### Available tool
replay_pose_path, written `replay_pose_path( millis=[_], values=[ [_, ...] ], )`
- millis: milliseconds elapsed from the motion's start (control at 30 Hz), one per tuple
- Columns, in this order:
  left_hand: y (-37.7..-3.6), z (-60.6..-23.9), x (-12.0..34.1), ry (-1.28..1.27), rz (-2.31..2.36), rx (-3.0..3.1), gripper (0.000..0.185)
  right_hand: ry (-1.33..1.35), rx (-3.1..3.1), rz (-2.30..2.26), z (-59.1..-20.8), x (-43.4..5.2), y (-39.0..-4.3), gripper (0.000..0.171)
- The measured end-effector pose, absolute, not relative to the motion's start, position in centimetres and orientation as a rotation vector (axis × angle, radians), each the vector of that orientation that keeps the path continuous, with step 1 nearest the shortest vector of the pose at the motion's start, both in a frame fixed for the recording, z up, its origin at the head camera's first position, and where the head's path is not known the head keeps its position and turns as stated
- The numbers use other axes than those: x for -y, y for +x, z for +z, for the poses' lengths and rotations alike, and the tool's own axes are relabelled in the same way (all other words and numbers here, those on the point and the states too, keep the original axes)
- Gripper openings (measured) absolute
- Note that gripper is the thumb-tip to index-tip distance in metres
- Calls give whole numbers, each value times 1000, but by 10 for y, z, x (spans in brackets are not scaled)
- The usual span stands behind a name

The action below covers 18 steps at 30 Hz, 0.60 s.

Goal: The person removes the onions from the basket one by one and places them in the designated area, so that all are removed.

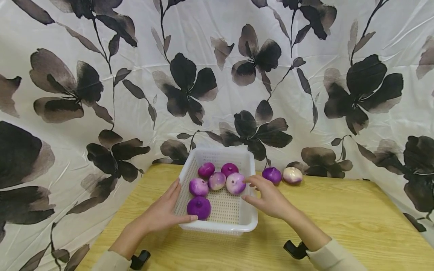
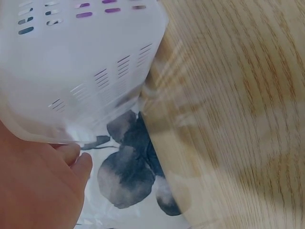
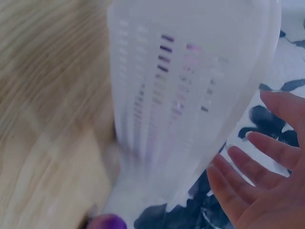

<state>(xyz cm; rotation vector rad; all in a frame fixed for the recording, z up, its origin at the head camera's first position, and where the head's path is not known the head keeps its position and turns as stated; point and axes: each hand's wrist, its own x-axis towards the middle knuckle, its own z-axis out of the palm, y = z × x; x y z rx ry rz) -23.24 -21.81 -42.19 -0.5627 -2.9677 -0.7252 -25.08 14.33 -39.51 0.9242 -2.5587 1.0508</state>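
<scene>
A white perforated plastic basket [image 1: 249, 227] stands on the table, holding several purple and purple-white onions. My left hand [image 1: 159, 212] grips its near left corner, thumb over the front rim and fingers along the outer left side. At the right rim, my right hand [image 1: 271, 197] reaches over with fingers spread and loosely bent. Its fingertips are close to a white-and-purple onion [image 1: 234, 184]; whether they touch it cannot be told. In the right wrist view the fingers [image 3: 248, 167] show nothing between them. A dark purple onion [image 1: 199, 208] sits nearest the left thumb.
Right of the basket, a purple onion [image 1: 272, 175] and a pale onion [image 1: 292, 175] lie near the table's back edge. The wooden table [image 1: 339, 210] ends at a white curtain [image 1: 217, 124] with dark flowers. Black straps with mounts [image 1: 295, 250] sit on the wrists.
</scene>
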Motion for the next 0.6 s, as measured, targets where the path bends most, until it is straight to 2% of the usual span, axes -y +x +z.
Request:
replay_pose_path(
  millis=[300,600],
  values=[
    [-232,-420,217,-560,-731,2979,133,944,2614,1039,-398,-119,-249,38],
    [-232,-421,217,-560,-746,2978,133,1044,2635,1012,-402,-92,-249,50]
  ],
)
